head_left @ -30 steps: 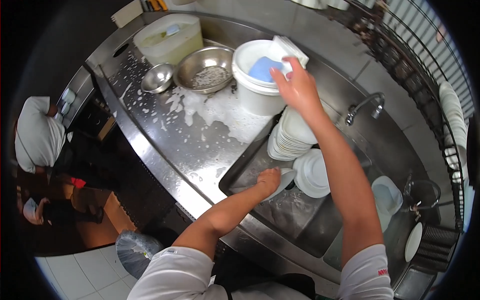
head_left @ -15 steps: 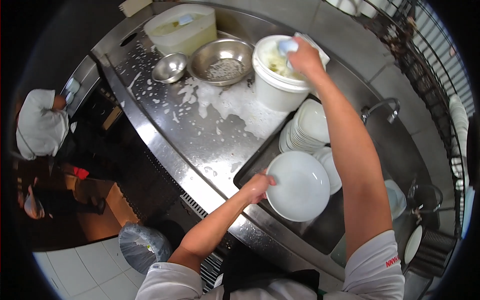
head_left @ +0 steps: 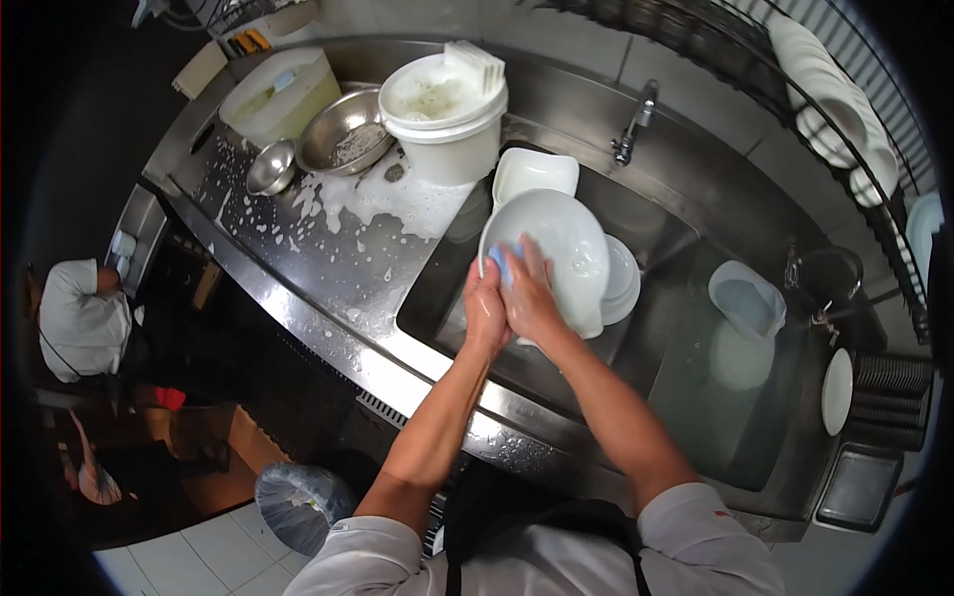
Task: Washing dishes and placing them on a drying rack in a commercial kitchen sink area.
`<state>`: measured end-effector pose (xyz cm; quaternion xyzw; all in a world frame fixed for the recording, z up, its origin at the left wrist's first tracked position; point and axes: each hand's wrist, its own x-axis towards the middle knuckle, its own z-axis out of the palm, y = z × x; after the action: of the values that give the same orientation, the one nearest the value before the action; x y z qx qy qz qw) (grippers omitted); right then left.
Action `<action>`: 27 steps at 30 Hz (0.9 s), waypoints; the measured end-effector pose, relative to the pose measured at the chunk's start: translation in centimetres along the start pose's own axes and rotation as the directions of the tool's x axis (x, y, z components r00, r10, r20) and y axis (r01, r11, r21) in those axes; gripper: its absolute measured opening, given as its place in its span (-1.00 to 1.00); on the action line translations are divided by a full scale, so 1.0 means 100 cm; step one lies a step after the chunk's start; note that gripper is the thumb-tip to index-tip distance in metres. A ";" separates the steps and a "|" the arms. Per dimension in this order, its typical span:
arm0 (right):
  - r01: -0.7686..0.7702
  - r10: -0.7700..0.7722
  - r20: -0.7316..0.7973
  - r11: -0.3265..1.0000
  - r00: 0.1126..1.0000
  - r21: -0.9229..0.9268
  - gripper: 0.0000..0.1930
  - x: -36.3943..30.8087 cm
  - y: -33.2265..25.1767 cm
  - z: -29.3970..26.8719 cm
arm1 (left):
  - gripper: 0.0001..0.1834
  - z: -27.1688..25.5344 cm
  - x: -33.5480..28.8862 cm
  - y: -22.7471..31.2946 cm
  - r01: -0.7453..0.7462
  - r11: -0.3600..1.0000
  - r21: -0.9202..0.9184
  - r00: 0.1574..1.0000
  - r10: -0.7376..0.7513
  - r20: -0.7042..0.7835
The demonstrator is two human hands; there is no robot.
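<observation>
Over the left sink basin (head_left: 421,298), my left hand (head_left: 484,310) grips the near left rim of a round white plate (head_left: 547,214), which is tilted. My right hand (head_left: 532,303) is closed on a light blue sponge (head_left: 505,264) and presses it against the plate's upper face, close beside my left hand. Suds show on the plate. Behind it in the basin stands a squarish white dish (head_left: 537,171), and smaller round white plates (head_left: 622,283) lie to the right, partly covered.
On the soapy steel counter stand a white bucket (head_left: 442,149), steel bowls (head_left: 343,129) and a plastic tub (head_left: 283,104). A faucet (head_left: 636,124) rises behind the basins. The right basin (head_left: 696,417) holds cloudy water. A co-worker (head_left: 84,318) is at far left.
My right hand has come out of the bucket with the sponge and down onto the plate. My left hand still holds the plate. The view has shifted toward the right.
</observation>
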<state>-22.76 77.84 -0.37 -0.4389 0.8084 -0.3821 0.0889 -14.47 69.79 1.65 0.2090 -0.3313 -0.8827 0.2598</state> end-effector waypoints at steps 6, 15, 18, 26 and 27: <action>-0.115 0.068 -0.130 0.910 0.989 -0.398 -0.29 -0.026 0.034 -0.042 | -0.59 0.005 -0.016 -0.034 -0.043 0.980 0.193 0.989 0.069 -0.131; -0.123 0.041 -0.166 0.844 0.985 -0.522 -0.26 -0.034 0.054 -0.034 | -0.55 0.004 -0.018 -0.052 0.088 0.962 0.260 0.979 -0.036 -0.199; 0.050 -0.060 -0.096 0.993 0.994 -0.111 -0.25 -0.035 0.038 -0.031 | -0.55 -0.002 -0.017 -0.057 -0.024 0.994 0.109 0.999 0.028 -0.036; 0.079 -0.130 -0.072 0.871 0.989 -0.484 -0.26 -0.025 0.049 -0.040 | -0.43 -0.021 -0.023 -0.046 0.143 0.985 0.096 0.990 -0.141 -0.032; 0.103 -0.207 -0.218 0.906 0.954 -0.410 -0.26 -0.019 0.044 -0.035 | -0.39 -0.020 -0.020 -0.048 0.145 0.982 0.118 0.989 -0.149 0.025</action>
<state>-26.14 82.62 -1.39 -0.4577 0.8355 -0.2711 -0.1375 -13.32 73.17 -2.72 0.2326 -0.3698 -0.8822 0.1757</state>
